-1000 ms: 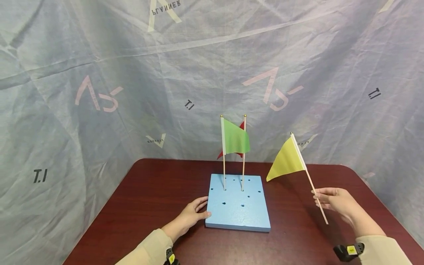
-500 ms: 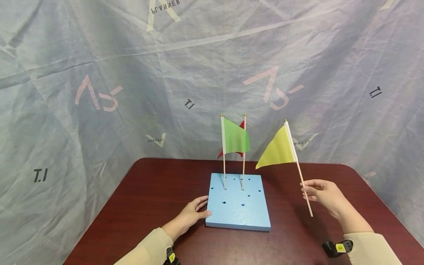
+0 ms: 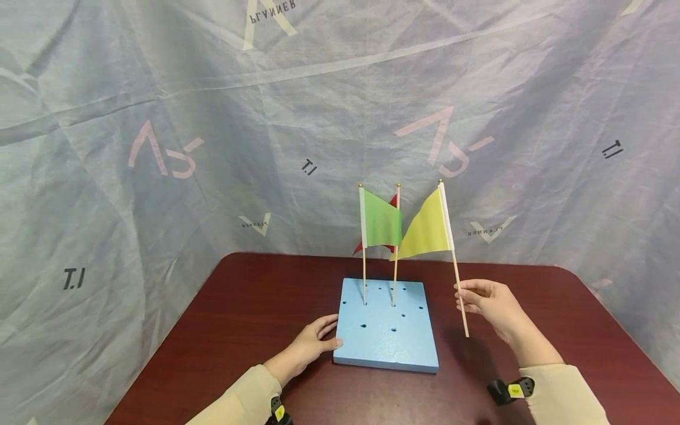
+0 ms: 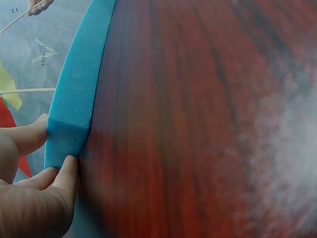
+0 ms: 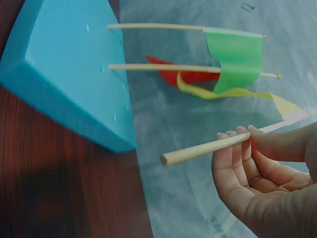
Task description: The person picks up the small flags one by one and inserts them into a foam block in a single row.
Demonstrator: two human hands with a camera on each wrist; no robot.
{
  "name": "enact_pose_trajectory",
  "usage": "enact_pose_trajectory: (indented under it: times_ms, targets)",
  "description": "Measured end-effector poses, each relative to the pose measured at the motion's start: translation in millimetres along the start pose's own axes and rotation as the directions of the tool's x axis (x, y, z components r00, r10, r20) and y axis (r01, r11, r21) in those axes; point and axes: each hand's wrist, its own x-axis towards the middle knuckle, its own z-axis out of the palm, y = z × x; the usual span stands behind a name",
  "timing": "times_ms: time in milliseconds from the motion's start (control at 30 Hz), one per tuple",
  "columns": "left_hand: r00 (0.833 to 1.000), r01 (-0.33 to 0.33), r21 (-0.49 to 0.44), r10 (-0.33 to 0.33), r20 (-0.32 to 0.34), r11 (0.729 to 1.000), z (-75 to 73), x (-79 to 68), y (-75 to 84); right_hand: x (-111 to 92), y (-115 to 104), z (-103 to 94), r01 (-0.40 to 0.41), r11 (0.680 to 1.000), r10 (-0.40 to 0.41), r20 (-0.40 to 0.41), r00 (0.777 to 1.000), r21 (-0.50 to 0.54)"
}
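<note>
In the head view, my left hand (image 3: 304, 348) holds the left edge of a light blue board (image 3: 390, 349) with holes, thumb on top and fingers along the side. The left wrist view shows the same fingers (image 4: 64, 181) against the board's side. My right hand (image 3: 491, 304) pinches the wooden stick of a yellow flag (image 3: 429, 227) between thumb and fingertips, right of the board. Its stick leans slightly, lower end (image 5: 166, 159) free. A green flag (image 3: 379, 221) and a red flag (image 3: 359, 248), partly hidden behind the green one, stand upright in two holes of the board.
The board lies on a dark red-brown wooden table (image 3: 255, 307) with rounded far corners. A grey printed cloth (image 3: 223, 147) hangs behind the table. Bare holes (image 3: 394, 329) show in the board's front part and along its back and right edges.
My right hand has moved left toward the board with the yellow flag, and the stick has turned more upright. The yellow cloth now overlaps the red flag's stick. My left hand keeps its hold.
</note>
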Motion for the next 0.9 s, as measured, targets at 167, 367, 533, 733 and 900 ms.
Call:
enact_pose_trajectory:
  times_ms: [167,367,533,733,900]
  targets:
    - [1.000,0.028,-0.025,-0.028,0.007,0.999,1.5,-0.5,0.8,4.9,-3.5,14.4,0.022,0.999,-0.023,0.019,1.000,0.026]
    - [1.000,0.027,-0.036,-0.026,0.008,0.999,0.8,0.4,2.2,13.8,-10.0,34.9,0.071,0.994,-0.075,0.041,0.996,0.088]
    - [1.000,0.014,-0.028,-0.014,-0.001,1.000,0.0,1.6,2.6,23.7,-13.6,58.6,0.066,0.991,-0.071,0.039,0.997,0.116]
    - [1.000,0.019,-0.037,-0.019,0.002,0.999,1.7,1.8,2.3,34.5,-16.8,86.5,0.057,0.987,-0.063,0.033,0.997,0.152]
    - [1.000,0.023,-0.042,-0.023,0.000,0.999,1.1,1.0,2.0,44.0,-20.6,108.4,0.062,0.982,-0.068,0.031,0.997,0.178]
